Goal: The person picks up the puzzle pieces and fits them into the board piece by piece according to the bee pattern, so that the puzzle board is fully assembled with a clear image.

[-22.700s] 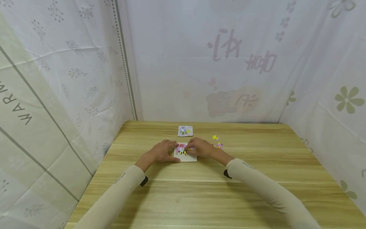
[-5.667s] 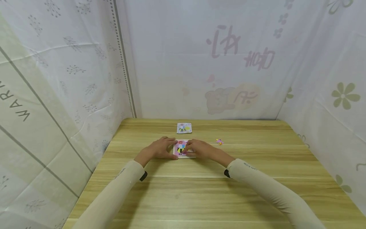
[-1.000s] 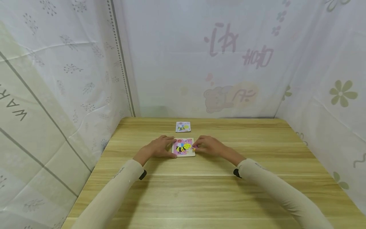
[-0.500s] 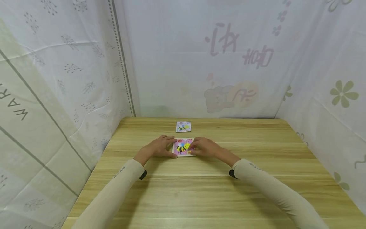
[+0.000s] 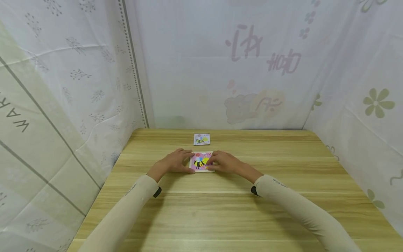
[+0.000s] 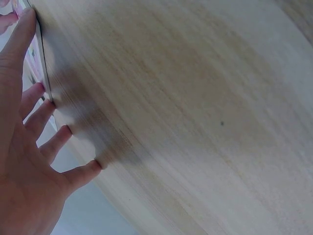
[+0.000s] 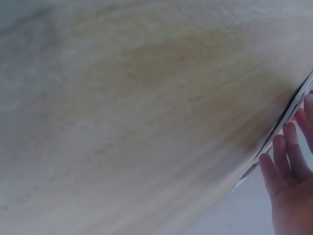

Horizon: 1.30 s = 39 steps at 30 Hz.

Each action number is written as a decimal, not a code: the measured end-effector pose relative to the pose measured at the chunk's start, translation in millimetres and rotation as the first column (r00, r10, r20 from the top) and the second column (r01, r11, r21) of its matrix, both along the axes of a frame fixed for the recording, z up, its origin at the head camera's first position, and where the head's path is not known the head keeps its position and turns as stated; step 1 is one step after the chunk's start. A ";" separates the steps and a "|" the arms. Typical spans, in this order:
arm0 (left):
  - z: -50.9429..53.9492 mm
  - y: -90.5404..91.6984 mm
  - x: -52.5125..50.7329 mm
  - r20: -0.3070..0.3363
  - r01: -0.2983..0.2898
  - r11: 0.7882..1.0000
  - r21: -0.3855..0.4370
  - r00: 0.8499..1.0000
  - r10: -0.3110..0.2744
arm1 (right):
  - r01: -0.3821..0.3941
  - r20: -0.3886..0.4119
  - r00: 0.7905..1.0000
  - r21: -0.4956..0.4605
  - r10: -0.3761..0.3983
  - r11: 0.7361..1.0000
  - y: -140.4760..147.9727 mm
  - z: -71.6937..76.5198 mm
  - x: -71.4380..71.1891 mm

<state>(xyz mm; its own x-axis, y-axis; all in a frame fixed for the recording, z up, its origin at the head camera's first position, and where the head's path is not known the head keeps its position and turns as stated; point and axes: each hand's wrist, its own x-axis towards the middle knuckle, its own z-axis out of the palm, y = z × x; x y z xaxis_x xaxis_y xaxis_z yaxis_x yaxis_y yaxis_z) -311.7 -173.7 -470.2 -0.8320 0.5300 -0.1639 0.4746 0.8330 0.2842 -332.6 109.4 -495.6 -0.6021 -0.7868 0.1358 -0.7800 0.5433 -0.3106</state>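
Observation:
A small square jigsaw puzzle board point(image 5: 200, 171) with a pale frame lies flat on the table, showing a yellow-and-black bee on pink. My left hand point(image 5: 174, 161) holds its left side, thumb at the near corner and index finger at the far one. In the left wrist view, that thumb point(image 6: 24, 36) touches the board's edge while the other fingers are spread. Over the board's right side, my right hand point(image 5: 226, 161) has thumb and index finger on a puzzle piece point(image 5: 206, 167) at the lower right. Those fingertips partly cover the piece.
Behind the board lies a picture card point(image 5: 201, 139) with the same bee design. The wooden table point(image 5: 195, 213) reaches back to a printed cloth curtain point(image 5: 189, 70), with more curtain on both sides.
Loose pieces right of the board are gone from the table, and the bee picture has filled in. Over the last second, my right hand brought a piece leftward into the lower right corner.

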 end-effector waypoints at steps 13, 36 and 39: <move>1.0 -2.4 1.4 0.010 -0.001 1.000 0.012 1.000 0.001 | -0.005 0.018 1.000 -0.053 0.006 0.999 -3.4 -3.8 4.3; -3.5 -9.9 4.8 0.027 0.001 0.999 0.053 1.000 -0.002 | -0.014 -0.071 0.997 0.007 0.014 1.000 -8.6 -5.4 13.2; -5.0 -10.8 4.5 0.034 -0.001 0.997 0.075 0.999 -0.001 | -0.015 -0.071 0.997 -0.012 0.014 1.000 -7.0 -4.8 14.4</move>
<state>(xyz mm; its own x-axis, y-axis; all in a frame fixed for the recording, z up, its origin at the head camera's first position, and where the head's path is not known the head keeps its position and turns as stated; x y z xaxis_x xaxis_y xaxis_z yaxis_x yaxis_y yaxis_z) -307.2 -184.5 -475.2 -0.8268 0.5416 -0.1517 0.4636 0.8089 0.3615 -318.3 102.4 -500.4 -0.5793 -0.7931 0.1882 -0.8080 0.5283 -0.2608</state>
